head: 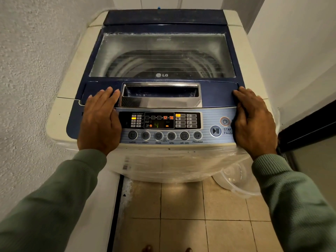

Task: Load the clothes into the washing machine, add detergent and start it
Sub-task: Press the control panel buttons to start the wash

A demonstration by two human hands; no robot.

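A top-loading washing machine [72, 73] with a cream body stands in front of me. Its blue lid [214, 95] with a glass window is down, and the steel drum shows through the glass. The control panel [160, 122] is lit with orange lamps and a green digit. My left hand [100, 120] rests flat on the lid's front left corner and the panel's left end, fingers straight. My right hand [254, 122] lies flat on the front right corner, covering part of the start/pause label. No clothes or detergent are visible.
A rough white wall runs close on the left, and a smooth wall on the right. Clear plastic film [172, 164] hangs over the machine's front. A clear plastic lid [236, 180] lies on the beige floor tiles [181, 215]. A dark frame edge [307, 128] juts in at right.
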